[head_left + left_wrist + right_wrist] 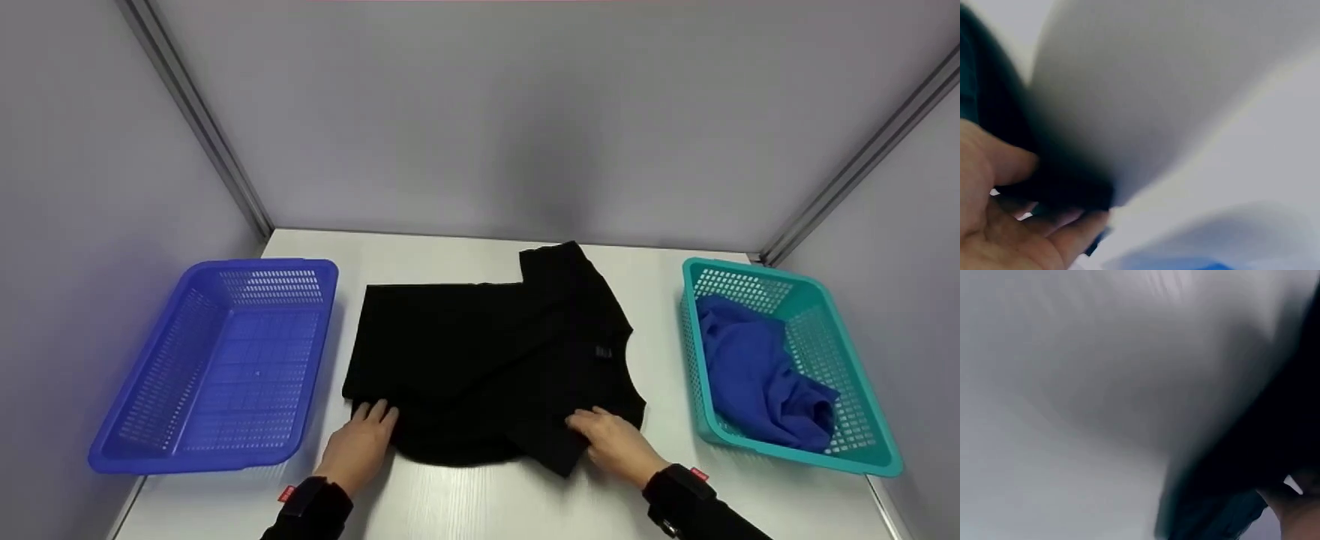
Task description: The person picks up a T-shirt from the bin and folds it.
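A black T-shirt (480, 352) lies sideways on the white table, with its neckline to the right and its hem to the left. One short sleeve sticks out at the far side, the other at the near side. My left hand (358, 448) grips the near corner of the hem; in the left wrist view, the dark cloth (1067, 188) runs between thumb and fingers. By the near shoulder and sleeve, my right hand (616, 448) pinches the shirt. Only part of that hand (1300, 517) shows in the right wrist view, beside the dark fabric.
A blue-violet plastic basket (324, 352) stands on the left with nothing in it. On the right is a teal basket (862, 382) holding a crumpled blue cloth (757, 375). Grey panels (480, 120) enclose the white table (450, 502) at the back and sides.
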### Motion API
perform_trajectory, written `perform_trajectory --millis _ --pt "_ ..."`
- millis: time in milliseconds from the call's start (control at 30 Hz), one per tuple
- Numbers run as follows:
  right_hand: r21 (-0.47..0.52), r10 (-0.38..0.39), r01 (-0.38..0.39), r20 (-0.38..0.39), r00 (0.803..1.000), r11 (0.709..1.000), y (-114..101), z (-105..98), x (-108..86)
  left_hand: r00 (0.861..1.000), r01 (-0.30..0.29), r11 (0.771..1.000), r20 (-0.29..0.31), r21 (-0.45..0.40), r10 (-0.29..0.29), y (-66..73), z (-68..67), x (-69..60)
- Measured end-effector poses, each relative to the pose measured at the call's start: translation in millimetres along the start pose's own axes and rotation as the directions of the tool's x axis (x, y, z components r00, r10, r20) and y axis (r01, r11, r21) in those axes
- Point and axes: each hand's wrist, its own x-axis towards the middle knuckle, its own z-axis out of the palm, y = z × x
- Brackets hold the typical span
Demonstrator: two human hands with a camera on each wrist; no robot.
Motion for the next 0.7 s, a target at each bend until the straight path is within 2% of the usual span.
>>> perform_trajectory --millis 67,167,300,400,467,533,633,700 --pt "-0.061 0.034 -0.034 0.002 0.999 0.998 -1 6 1.1 1.000 -0.003 1.000 -0.006 -0.016 0.003 0.4 3.7 8.2" --pt "-0.081 0.134 -0.134 -0.004 0.991 0.988 6 11 2.1 1.000 -0.010 0.999 -0.009 -0.035 0.010 2.3 8.1 25.9" --pt "-0.042 0.277 -0.280 -0.068 0.958 0.959 24 12 4.0 1.000 -0.012 0.999 -0.020 -0.033 0.011 5.5 14.5 54.0" --pt "0.014 0.348 -0.348 -0.071 0.935 0.937 34 8 5.6 1.000 0.004 1.000 -0.012 -0.018 -0.004 6.4 17.6 71.1" --pt "0.076 0.360 -0.356 -0.044 0.932 0.931 38 5 7.0 1.000 0.023 1.000 -0.001 -0.005 -0.023 5.4 17.7 77.1" --pt "0.138 0.341 -0.334 -0.024 0.940 0.932 39 2 7.2 0.999 0.038 0.999 0.010 0.011 -0.038 3.2 15.2 77.8" --pt "0.203 0.250 -0.243 -0.012 0.968 0.949 37 -4 2.3 0.999 0.047 0.999 0.025 0.025 -0.047 -1.9 9.6 69.4" --pt "0.220 0.184 -0.177 -0.012 0.983 0.959 37 -6 -5.2 0.999 0.033 0.999 0.018 0.026 -0.033 -5.0 5.0 59.9"
